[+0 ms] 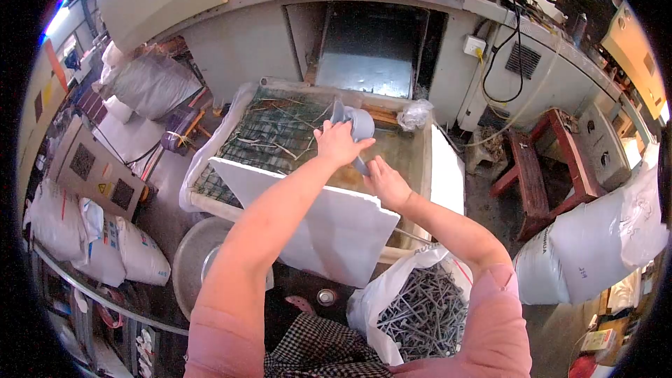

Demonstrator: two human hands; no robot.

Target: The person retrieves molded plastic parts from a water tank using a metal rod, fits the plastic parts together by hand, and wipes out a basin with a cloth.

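Both hands are on a grey plastic moulded part with a rounded, cup-like section and a narrower piece running down from it. My left hand grips its upper section, fingers curled over the side and thumb pointing right. Lower and to the right, my right hand has its fingers closed at the bottom end of the narrow piece. The part is held above a water-filled tub with a green mesh and thin grey sticks on it. A white foam board leans against the tub's near side.
An open white sack of grey plastic sprues stands near my right arm. A round basin is at lower left. The machine's chute lies behind the tub. A red-brown wooden stool and full sacks stand on the right.
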